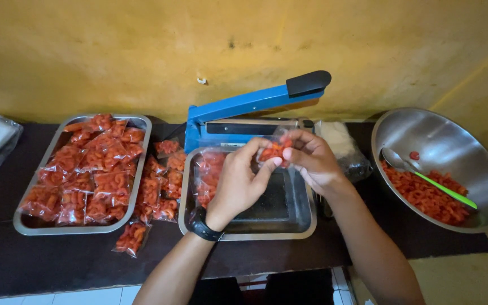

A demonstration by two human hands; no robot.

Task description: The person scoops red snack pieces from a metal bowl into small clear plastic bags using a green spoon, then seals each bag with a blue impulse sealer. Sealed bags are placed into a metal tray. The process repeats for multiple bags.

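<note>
Left of the grip, a steel tray (139, 121) holds sealed red snack packets (94, 169); behind it stands a blue heat sealer (255, 101); right, a steel bowl (453, 130) with spoon (402, 161).

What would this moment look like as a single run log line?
left hand + right hand: pinching small snack bag | over steel tray | blue sealer open

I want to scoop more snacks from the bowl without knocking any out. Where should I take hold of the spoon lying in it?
Probably grip the green handle near its far end, coming from the right with the right hand. The spoon lies slanted in the steel bowl, its metal scoop up-left on bare steel, while the handle rests across the red snacks, its tip pointing toward the right rim.
</note>
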